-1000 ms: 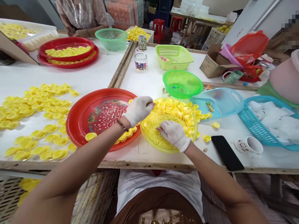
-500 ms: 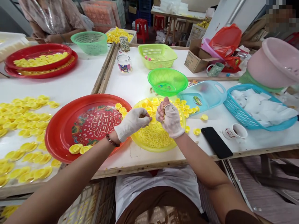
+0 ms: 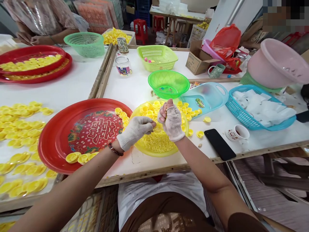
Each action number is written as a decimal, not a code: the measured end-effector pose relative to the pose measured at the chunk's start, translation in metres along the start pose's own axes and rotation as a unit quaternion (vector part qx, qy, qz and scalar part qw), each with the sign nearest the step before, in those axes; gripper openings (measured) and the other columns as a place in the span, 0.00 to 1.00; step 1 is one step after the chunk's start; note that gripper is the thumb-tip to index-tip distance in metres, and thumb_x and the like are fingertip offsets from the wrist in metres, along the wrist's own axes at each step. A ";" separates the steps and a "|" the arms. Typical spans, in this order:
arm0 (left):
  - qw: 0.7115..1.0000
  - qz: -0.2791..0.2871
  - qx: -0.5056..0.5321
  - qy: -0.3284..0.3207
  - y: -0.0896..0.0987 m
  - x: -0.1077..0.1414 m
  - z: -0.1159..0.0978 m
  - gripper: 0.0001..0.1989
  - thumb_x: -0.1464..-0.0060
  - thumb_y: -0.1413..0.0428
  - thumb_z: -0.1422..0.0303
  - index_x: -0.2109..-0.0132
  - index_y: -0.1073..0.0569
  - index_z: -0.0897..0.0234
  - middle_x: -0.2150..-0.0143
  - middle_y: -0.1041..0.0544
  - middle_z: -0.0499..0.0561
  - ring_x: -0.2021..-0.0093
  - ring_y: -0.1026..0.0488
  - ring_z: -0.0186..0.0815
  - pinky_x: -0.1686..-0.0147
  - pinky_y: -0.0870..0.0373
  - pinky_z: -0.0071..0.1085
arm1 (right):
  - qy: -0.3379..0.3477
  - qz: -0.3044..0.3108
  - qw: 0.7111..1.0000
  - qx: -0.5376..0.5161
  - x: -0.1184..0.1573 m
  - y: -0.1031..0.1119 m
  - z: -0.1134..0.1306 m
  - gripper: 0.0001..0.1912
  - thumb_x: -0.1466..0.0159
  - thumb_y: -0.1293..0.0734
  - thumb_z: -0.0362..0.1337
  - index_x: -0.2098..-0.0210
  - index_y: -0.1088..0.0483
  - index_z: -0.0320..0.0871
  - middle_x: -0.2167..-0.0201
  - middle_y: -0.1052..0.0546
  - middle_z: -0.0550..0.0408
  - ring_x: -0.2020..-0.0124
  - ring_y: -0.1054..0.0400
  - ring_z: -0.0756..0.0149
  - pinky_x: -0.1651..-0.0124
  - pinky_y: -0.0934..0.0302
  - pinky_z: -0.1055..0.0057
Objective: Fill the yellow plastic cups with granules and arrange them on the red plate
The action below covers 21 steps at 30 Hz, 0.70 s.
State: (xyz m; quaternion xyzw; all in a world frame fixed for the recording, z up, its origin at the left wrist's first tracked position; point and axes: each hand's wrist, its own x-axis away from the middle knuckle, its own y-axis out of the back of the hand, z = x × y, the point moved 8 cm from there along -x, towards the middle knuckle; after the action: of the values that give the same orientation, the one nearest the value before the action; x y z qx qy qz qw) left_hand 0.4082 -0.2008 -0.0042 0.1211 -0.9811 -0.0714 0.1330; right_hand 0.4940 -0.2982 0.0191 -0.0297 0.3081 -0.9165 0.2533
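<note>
My left hand, in a white fingertip-less glove, pinches a small yellow plastic cup by its edge. Close to it, my right hand is gloved too and curled closed with the thumb up; what its fingers hold is hidden. Both hands are over a yellow basin containing tiny yellow pieces, with more yellow cups at its far side. Left of the basin lies a large red tray, with several yellow cups along its right and front edges.
A green bowl and a blue scoop-like tray stand behind the basin. To the right are a phone, a mug and a blue basket of white pieces. Yellow discs cover the left table. A person sits across.
The view has turned slightly, so the table things appear shifted left. My hands stay together over the basin, the left fingertips still pinching at a yellow cup.
</note>
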 end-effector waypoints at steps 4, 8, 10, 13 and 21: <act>1.000 0.003 0.013 0.010 0.007 0.005 -0.004 0.14 0.53 0.37 0.60 0.65 0.23 0.68 0.70 0.24 0.49 0.71 0.27 0.29 0.68 0.27 0.26 | -0.017 -0.005 0.999 0.027 0.002 0.009 -0.001 0.24 0.36 0.34 0.57 0.74 0.46 0.46 0.81 0.44 0.66 0.84 0.52 0.78 0.82 0.57 0.77; 1.000 0.003 -0.001 0.030 0.010 0.008 -0.005 0.13 0.51 0.39 0.61 0.64 0.23 0.68 0.72 0.23 0.50 0.72 0.26 0.30 0.67 0.26 0.27 | -0.025 0.023 0.993 0.117 0.009 0.009 -0.007 0.24 0.37 0.34 0.56 0.74 0.46 0.47 0.81 0.45 0.66 0.83 0.53 0.77 0.81 0.57 0.75; 0.999 -0.015 -0.025 0.020 0.017 0.008 -0.008 0.11 0.50 0.40 0.62 0.65 0.24 0.68 0.73 0.24 0.50 0.72 0.26 0.31 0.68 0.26 0.27 | -0.014 0.042 0.981 0.192 0.012 0.008 -0.007 0.24 0.35 0.35 0.55 0.74 0.47 0.47 0.81 0.46 0.66 0.82 0.52 0.75 0.79 0.56 0.74; 0.996 -0.052 -0.069 -0.015 0.041 0.013 -0.015 0.10 0.49 0.42 0.64 0.64 0.24 0.68 0.72 0.24 0.51 0.72 0.26 0.32 0.68 0.27 0.29 | 0.052 0.064 0.922 0.378 0.016 0.008 0.000 0.22 0.32 0.38 0.53 0.74 0.43 0.46 0.80 0.42 0.63 0.79 0.48 0.72 0.75 0.52 0.72; 0.873 -0.208 -0.440 -0.018 0.188 0.086 -0.001 0.09 0.48 0.48 0.68 0.66 0.23 0.64 0.66 0.21 0.54 0.65 0.28 0.38 0.62 0.34 0.32 | 0.191 0.201 0.664 0.695 0.028 0.003 -0.020 0.22 0.28 0.44 0.49 0.72 0.34 0.43 0.74 0.29 0.53 0.72 0.39 0.65 0.67 0.51 0.67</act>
State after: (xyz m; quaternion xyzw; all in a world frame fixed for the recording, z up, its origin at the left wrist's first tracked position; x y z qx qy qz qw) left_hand 0.2870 -0.0426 0.0502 0.2500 -0.8024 -0.5242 0.1371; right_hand 0.4666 -0.3029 -0.0017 0.3930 -0.3782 -0.7770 0.3143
